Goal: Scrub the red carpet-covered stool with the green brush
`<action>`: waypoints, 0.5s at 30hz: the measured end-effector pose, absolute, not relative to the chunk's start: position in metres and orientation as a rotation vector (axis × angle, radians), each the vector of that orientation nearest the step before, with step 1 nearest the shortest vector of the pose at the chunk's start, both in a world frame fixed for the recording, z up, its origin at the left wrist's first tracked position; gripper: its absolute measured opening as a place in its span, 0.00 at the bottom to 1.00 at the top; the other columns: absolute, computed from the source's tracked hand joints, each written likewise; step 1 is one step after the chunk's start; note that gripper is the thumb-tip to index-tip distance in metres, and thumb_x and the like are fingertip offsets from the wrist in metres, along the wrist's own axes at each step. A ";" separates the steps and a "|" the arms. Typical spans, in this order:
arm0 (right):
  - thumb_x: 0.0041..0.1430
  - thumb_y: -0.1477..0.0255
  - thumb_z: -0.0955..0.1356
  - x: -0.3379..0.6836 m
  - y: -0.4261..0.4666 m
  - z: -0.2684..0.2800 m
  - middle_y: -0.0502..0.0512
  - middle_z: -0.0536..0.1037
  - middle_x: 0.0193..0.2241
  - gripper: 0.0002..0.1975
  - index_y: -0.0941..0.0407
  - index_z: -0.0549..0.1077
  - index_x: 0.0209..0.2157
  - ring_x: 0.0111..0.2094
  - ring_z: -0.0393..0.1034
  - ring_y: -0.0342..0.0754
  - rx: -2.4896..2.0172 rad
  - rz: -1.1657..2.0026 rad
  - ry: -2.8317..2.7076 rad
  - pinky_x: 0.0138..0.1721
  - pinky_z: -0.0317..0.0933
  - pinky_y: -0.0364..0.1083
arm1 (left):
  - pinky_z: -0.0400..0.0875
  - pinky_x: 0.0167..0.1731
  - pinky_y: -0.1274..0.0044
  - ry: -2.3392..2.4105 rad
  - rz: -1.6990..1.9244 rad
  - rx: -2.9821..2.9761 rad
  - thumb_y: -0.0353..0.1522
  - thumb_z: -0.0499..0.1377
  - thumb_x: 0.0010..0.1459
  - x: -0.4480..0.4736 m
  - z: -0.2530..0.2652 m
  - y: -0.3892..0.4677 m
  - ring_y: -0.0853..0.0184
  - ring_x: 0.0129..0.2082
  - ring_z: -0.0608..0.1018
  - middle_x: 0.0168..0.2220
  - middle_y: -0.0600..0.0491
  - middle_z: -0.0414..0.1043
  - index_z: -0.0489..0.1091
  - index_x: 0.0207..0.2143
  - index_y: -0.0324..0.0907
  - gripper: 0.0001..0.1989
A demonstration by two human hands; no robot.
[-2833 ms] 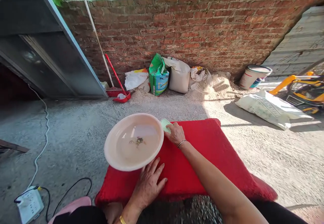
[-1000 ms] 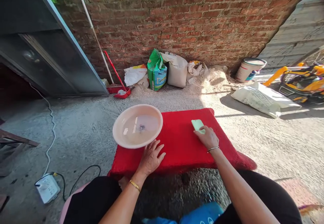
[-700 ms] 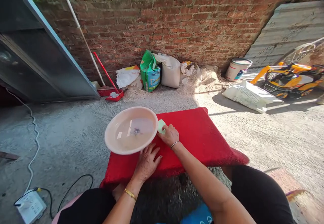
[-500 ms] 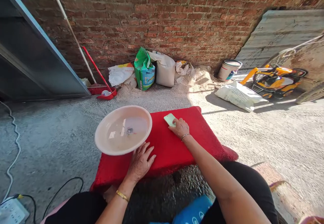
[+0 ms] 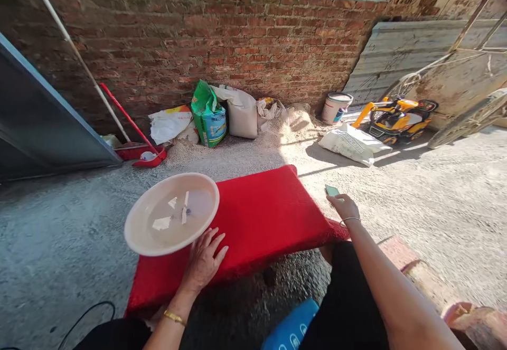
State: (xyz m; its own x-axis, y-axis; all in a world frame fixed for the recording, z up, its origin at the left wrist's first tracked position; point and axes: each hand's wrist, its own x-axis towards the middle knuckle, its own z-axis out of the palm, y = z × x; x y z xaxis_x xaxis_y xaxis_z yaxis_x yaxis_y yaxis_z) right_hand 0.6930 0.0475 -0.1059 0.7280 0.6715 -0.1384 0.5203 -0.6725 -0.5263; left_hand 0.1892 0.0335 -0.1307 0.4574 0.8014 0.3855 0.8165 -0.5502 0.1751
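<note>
My right hand [image 5: 345, 207] grips a pale green phone [image 5: 331, 190] by its near end, out past the right side of a low table covered with red cloth [image 5: 261, 207]. Fingers spread, my left hand [image 5: 205, 260] rests on the cloth near its front edge, close by the rim of a pale pink basin [image 5: 132, 239]. Water fills part of the basin, with bright reflections and a small dark patch at its bottom. Whether the left fingertips touch the basin is hard to tell.
Along the brick wall [image 5: 253, 44] stand a green sack [image 5: 209, 120], a white sack [image 5: 241, 115] and a bucket [image 5: 336, 108]. A red dustpan [image 5: 152, 159] lies at left. Farther right are a flat sack [image 5: 352, 144] and a yellow toy digger [image 5: 400, 120]. Blue fabric [image 5: 291, 329] shows below the table.
My right hand has lifted the phone off the red cloth and carried it right, beyond the table's edge. My left hand stays by the basin. The view has turned slightly right.
</note>
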 end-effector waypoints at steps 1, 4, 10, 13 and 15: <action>0.50 0.54 0.65 0.690 0.045 -0.109 0.61 0.77 0.39 0.24 0.56 0.73 0.42 0.40 0.71 0.54 -2.451 0.448 -0.914 0.38 0.60 0.48 | 0.63 0.54 0.60 -1.467 -0.678 -2.651 0.39 0.54 0.60 0.188 -0.132 0.034 0.55 0.55 0.69 0.53 0.48 0.69 0.71 0.49 0.47 0.16; 0.52 0.53 0.64 0.677 0.046 -0.115 0.59 0.77 0.39 0.24 0.55 0.74 0.43 0.40 0.70 0.52 -2.372 0.449 -0.938 0.38 0.59 0.46 | 0.63 0.55 0.61 -1.435 -0.707 -2.656 0.38 0.54 0.60 0.184 -0.134 0.035 0.57 0.55 0.69 0.53 0.48 0.70 0.70 0.48 0.45 0.15; 0.53 0.53 0.64 0.642 0.067 -0.110 0.55 0.73 0.41 0.22 0.50 0.73 0.46 0.41 0.67 0.49 -2.177 0.413 -1.135 0.42 0.58 0.45 | 0.64 0.55 0.63 -1.430 -0.672 -2.652 0.37 0.53 0.61 0.180 -0.135 0.034 0.58 0.55 0.69 0.53 0.48 0.70 0.70 0.49 0.45 0.15; 0.53 0.56 0.67 0.627 0.073 -0.108 0.55 0.71 0.41 0.20 0.50 0.74 0.46 0.41 0.66 0.49 -2.063 0.398 -1.415 0.44 0.57 0.45 | 0.65 0.54 0.63 -1.439 -0.633 -2.648 0.37 0.53 0.61 0.178 -0.135 0.035 0.58 0.55 0.70 0.53 0.48 0.70 0.70 0.49 0.45 0.15; 0.52 0.58 0.67 0.625 0.075 -0.110 0.55 0.71 0.42 0.20 0.49 0.74 0.46 0.41 0.66 0.49 -2.027 0.408 -1.524 0.45 0.57 0.46 | 0.65 0.53 0.63 -1.421 -0.619 -2.646 0.38 0.53 0.61 0.176 -0.135 0.036 0.58 0.54 0.70 0.52 0.48 0.70 0.70 0.49 0.45 0.16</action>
State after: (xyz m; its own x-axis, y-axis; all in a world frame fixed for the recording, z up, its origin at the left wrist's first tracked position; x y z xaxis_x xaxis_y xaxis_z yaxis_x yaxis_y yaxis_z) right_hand 0.6250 0.0748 -0.1097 0.3054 0.9479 0.0911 0.7757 -0.1921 -0.6012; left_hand 0.1764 0.0360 -0.1350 0.4895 0.7836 0.3825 0.8139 -0.5680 0.1220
